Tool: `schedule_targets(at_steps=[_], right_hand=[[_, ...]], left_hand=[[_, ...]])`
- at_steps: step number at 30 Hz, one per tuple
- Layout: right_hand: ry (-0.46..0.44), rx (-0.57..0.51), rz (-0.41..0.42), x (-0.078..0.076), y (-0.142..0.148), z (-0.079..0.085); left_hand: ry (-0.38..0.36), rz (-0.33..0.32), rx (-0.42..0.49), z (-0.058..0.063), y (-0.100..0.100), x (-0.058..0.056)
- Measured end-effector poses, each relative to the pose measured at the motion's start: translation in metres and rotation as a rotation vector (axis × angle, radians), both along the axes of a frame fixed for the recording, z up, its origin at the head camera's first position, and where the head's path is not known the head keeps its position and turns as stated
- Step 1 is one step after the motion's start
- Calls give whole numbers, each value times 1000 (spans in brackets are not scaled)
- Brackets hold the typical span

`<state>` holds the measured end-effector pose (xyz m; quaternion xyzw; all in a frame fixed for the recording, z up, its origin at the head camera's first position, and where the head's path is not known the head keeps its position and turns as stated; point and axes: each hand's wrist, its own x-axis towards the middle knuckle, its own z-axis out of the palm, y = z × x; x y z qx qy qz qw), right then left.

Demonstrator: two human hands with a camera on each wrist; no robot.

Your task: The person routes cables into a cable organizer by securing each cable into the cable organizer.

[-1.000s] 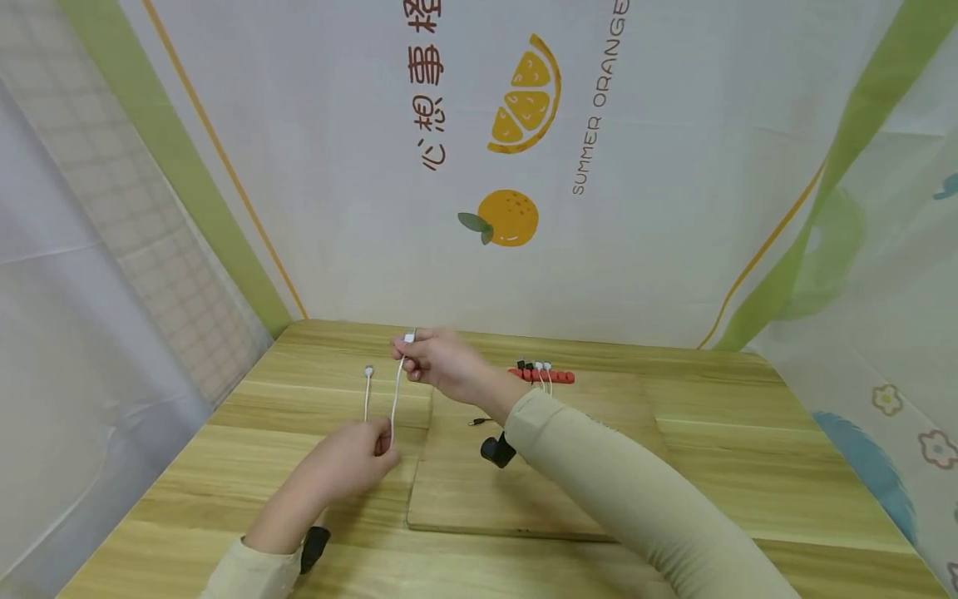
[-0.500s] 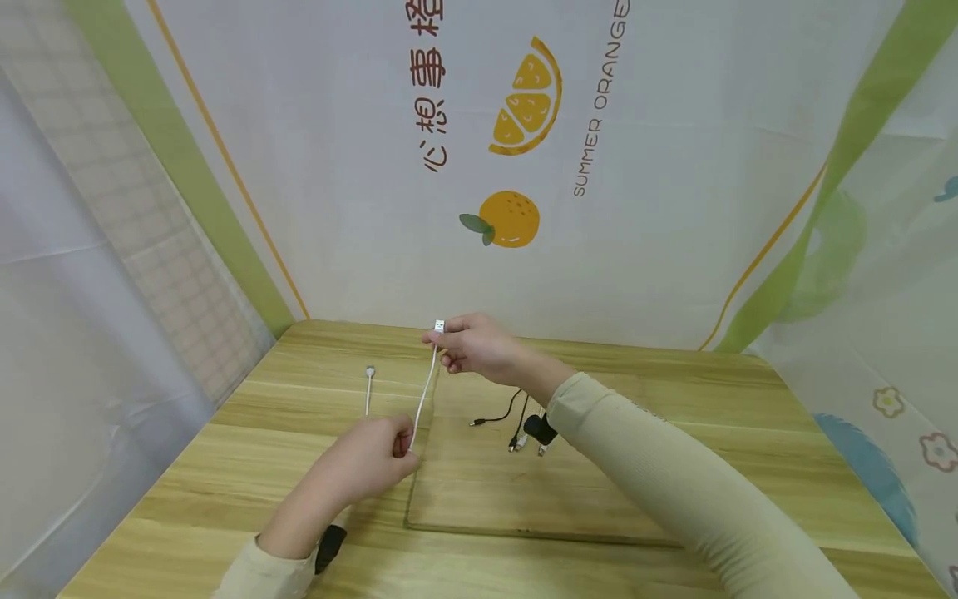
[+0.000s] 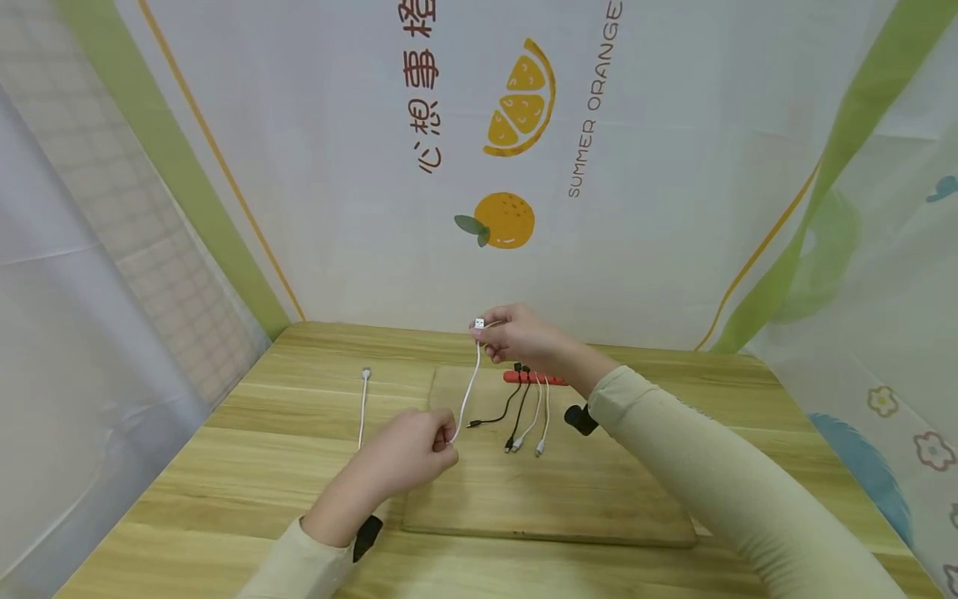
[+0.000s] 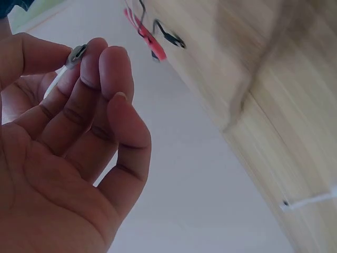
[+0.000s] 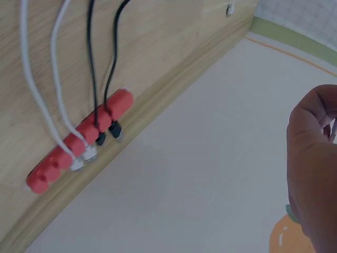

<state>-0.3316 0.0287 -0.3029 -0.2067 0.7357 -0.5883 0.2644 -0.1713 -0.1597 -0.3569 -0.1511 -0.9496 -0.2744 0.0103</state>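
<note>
A white USB cable (image 3: 468, 391) stretches between my two hands above the wooden board. My right hand (image 3: 516, 337) pinches it just below the USB plug (image 3: 480, 324), which points up. Lower and to the left, my left hand (image 3: 412, 449) pinches the other end; the left wrist view shows the small connector (image 4: 77, 56) between thumb and fingertips. Behind and below the right hand is a red cable holder (image 5: 79, 139) at the board's back edge. Two black cables (image 5: 109, 68) and two white cables (image 5: 57, 58) sit in its slots, their loose ends lying on the board.
Another white cable (image 3: 363, 408) lies on the table left of the board, partly hidden by the left arm. The wooden board (image 3: 554, 507) lies on the wood-grain table (image 3: 748, 466). A printed curtain (image 3: 636, 249) hangs along the table's back edge.
Both hands have moved to the right with the white cable, from beside the board to over it. The red holder and the cables in it show again past the right arm.
</note>
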Motion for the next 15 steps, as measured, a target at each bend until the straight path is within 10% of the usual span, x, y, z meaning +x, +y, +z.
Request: schedule_targets(at_steps=[15], right_hand=[[1, 40, -74, -14, 38, -8]], left_hand=[[22, -105, -14, -3, 44, -21]])
